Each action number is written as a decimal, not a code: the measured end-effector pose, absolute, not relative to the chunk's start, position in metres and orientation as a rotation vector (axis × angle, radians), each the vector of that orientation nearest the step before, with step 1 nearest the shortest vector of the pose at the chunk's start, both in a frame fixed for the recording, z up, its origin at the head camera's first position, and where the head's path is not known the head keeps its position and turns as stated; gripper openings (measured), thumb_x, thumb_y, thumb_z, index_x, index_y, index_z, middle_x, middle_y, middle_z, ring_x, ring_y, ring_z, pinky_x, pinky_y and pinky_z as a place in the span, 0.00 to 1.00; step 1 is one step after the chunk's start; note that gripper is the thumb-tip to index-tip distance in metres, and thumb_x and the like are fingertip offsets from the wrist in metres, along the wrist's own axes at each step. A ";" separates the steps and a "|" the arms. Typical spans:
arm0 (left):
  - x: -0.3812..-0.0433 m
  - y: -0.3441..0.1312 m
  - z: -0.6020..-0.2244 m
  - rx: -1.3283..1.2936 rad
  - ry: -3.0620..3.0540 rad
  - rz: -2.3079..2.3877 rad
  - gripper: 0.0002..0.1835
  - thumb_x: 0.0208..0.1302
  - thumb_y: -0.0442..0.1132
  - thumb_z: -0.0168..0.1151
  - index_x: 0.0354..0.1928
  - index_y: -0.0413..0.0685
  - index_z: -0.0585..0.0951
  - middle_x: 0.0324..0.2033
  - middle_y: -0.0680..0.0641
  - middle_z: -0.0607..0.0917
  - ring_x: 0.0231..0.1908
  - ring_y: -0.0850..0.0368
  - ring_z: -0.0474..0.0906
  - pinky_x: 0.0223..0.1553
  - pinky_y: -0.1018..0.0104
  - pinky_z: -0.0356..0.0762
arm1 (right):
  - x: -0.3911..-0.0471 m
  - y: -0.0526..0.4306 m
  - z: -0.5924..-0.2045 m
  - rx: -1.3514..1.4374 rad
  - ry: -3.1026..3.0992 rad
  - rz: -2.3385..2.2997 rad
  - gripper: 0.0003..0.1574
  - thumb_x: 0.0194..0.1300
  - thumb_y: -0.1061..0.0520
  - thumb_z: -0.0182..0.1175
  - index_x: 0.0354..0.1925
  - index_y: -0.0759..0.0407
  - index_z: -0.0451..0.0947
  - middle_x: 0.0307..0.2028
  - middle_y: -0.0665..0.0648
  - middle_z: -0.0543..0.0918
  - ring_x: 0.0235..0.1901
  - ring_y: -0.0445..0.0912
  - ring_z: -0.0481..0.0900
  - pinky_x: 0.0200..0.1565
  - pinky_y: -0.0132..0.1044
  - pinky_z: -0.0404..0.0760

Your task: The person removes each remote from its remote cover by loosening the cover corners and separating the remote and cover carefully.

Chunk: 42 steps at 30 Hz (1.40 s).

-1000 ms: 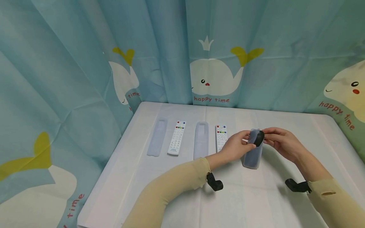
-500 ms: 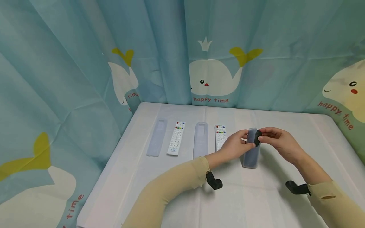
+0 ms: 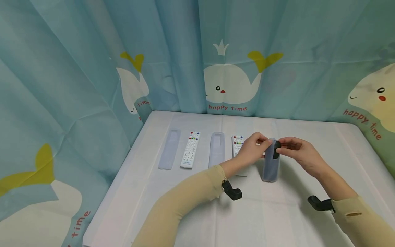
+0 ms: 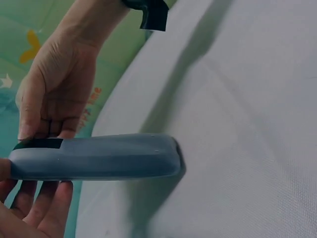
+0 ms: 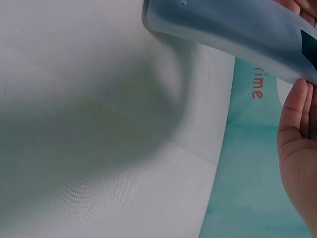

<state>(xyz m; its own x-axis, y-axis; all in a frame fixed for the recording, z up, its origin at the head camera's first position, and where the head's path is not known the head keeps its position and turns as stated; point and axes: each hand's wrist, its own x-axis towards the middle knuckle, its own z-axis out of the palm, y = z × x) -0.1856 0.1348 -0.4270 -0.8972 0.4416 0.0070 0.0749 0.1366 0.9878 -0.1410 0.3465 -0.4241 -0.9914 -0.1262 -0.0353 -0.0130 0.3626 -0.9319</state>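
A translucent remote control cover (image 3: 270, 171) stands tilted, its lower end on or just above the white table. Inside it is a dark remote control (image 3: 276, 150), whose black end shows at the upper right. My left hand (image 3: 250, 151) pinches the cover's upper left edge, while my right hand (image 3: 301, 153) pinches the upper right edge beside the black end. In the left wrist view the cover (image 4: 119, 158) lies between both hands, and the right hand's fingertips touch the black part (image 4: 42, 144). The right wrist view cuts off the cover's upper end (image 5: 233, 29).
Left of the hands lie two flat translucent covers (image 3: 169, 149) and two white remote controls (image 3: 190, 151), set alternately in a row. My left hand and wrist partly hide the nearer white remote (image 3: 237, 142). A whale-print curtain (image 3: 172, 68) hangs behind the table (image 3: 247, 212).
My left hand has shifted up to the cover's top left edge, off its front. The right thumb has come onto the black end, and the cover has turned and moved slightly left.
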 end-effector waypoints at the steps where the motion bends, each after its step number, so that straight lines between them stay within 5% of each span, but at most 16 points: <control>1: -0.186 0.135 -0.427 0.486 2.116 1.831 0.10 0.77 0.48 0.60 0.46 0.50 0.80 0.37 0.57 0.80 0.34 0.65 0.81 0.34 0.65 0.86 | -0.141 0.346 -0.424 -0.126 2.518 -1.703 0.25 0.72 0.53 0.66 0.59 0.63 0.74 0.48 0.45 0.82 0.46 0.40 0.80 0.48 0.28 0.79; 13: -0.194 0.140 -0.428 0.183 1.869 1.924 0.09 0.75 0.45 0.62 0.46 0.46 0.82 0.36 0.53 0.83 0.36 0.58 0.84 0.41 0.55 0.87 | -0.144 0.346 -0.429 -0.180 2.549 -1.699 0.26 0.72 0.55 0.66 0.60 0.68 0.72 0.48 0.48 0.81 0.45 0.40 0.80 0.47 0.30 0.80; 24: -0.195 0.142 -0.426 0.038 1.787 1.957 0.07 0.75 0.41 0.62 0.42 0.45 0.81 0.34 0.48 0.83 0.33 0.56 0.83 0.40 0.56 0.87 | -0.143 0.347 -0.431 -0.168 2.573 -1.674 0.26 0.72 0.54 0.66 0.60 0.68 0.71 0.47 0.47 0.81 0.44 0.40 0.79 0.46 0.29 0.79; 37: -0.194 0.146 -0.435 -0.042 1.783 1.979 0.06 0.73 0.35 0.63 0.43 0.36 0.81 0.32 0.44 0.82 0.33 0.49 0.85 0.39 0.54 0.87 | -0.140 0.352 -0.431 -0.191 2.576 -1.695 0.23 0.72 0.57 0.66 0.58 0.67 0.72 0.46 0.46 0.81 0.44 0.38 0.80 0.46 0.25 0.78; 42: -0.194 0.142 -0.440 0.113 1.915 1.909 0.05 0.72 0.34 0.64 0.41 0.38 0.79 0.30 0.45 0.82 0.30 0.52 0.85 0.40 0.53 0.87 | -0.138 0.352 -0.429 -0.171 2.590 -1.679 0.23 0.71 0.56 0.67 0.57 0.65 0.74 0.48 0.45 0.82 0.47 0.38 0.81 0.47 0.25 0.77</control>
